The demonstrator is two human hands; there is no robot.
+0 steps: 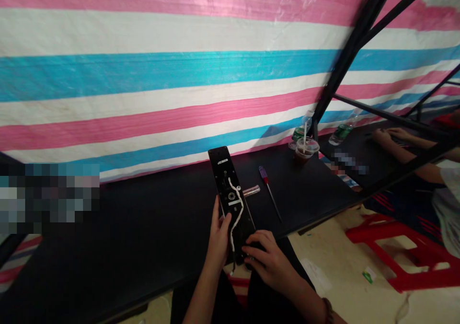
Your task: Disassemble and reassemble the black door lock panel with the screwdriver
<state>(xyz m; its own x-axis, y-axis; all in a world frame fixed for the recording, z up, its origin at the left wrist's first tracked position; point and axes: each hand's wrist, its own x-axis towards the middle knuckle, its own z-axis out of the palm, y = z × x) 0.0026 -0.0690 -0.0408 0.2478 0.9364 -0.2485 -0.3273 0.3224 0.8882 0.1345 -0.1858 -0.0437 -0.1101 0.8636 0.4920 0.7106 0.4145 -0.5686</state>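
A long black panel [223, 170], like a door-lock housing, tilts up over the table's front edge, its inner side facing me. A white cable [240, 209] runs down it and ends in a small loose plug near the bottom. My left hand [220, 233] grips the panel by its left edge, thumb on the face. At the lower right end, my right hand [268, 257] has its fingers bent against the panel; anything small between the fingertips is hidden. To the right, a screwdriver [265, 175] with a purple and red handle lies near a clear, pinkish strip-like piece [253, 190].
The black table [143, 237] backs onto a striped tarp [161, 75]. A lidded drink cup [306, 150] with a straw and a plastic bottle [299, 133] stand by the metal frame [334, 75]. Rightward are another person's hands [390, 134] and a red stool [395, 257].
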